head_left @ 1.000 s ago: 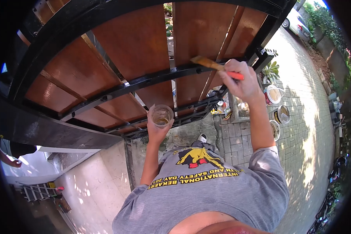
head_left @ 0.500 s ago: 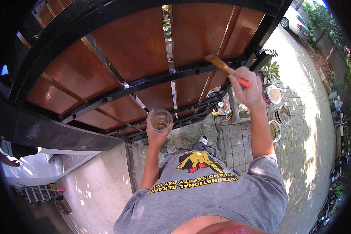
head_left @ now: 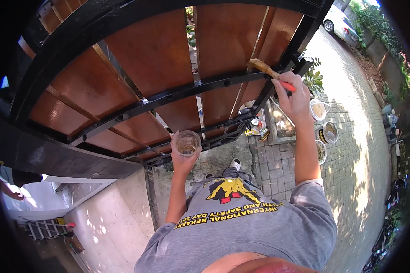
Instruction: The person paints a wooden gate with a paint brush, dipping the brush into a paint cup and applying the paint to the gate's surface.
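The gate (head_left: 161, 59) is cut off above — another person (head_left: 23, 177), partly, at far left.

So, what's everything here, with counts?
Wooden panels: several, brown, upper half
Frame: one, black, around the panels
Brush: one, orange-handled, right of centre
Cup: one, clear, centre
Buckets: three, mixed colours, on paving at right
Clutter: several, mixed, below frame
Car: one, white, top right
Shrubs: many, green, right
Ladder: one, greyish, lower left
Other person's hand: one, bare, far left
Shirt: one, grey, bottom
Left hand: one, bare, around the cup
Right hand: one, bare, on the brush

White car (head_left: 340, 24) near greenery (head_left: 377, 28)
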Demonstrator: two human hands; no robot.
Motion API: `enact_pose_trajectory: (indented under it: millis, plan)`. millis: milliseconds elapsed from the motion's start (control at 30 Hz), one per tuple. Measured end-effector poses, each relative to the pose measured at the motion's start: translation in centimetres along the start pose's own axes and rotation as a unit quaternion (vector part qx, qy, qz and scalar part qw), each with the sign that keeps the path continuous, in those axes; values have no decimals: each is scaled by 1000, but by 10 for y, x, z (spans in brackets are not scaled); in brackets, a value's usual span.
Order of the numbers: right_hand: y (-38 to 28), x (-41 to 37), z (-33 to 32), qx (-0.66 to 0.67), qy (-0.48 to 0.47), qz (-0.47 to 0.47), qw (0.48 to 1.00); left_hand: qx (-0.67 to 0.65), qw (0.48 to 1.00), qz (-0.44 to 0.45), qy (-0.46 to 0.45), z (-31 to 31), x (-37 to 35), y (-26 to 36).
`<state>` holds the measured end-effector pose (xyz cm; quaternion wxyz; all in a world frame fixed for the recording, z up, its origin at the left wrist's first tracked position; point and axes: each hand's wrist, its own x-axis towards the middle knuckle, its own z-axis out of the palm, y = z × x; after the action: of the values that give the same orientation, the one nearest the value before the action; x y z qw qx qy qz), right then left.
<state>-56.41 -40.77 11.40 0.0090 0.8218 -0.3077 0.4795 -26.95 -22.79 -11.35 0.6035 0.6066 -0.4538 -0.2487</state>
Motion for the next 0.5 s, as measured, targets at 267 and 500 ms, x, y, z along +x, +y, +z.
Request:
enact_pose_trajectory:
  millis: [267,500]
  plan:
    - [-24,-7,44,141,-15,-42,989,6,1000,-6,-19,8,3,11]
    - [6,-19,27,61,40,62,995,7,1000,2,-14,6,-2,0]
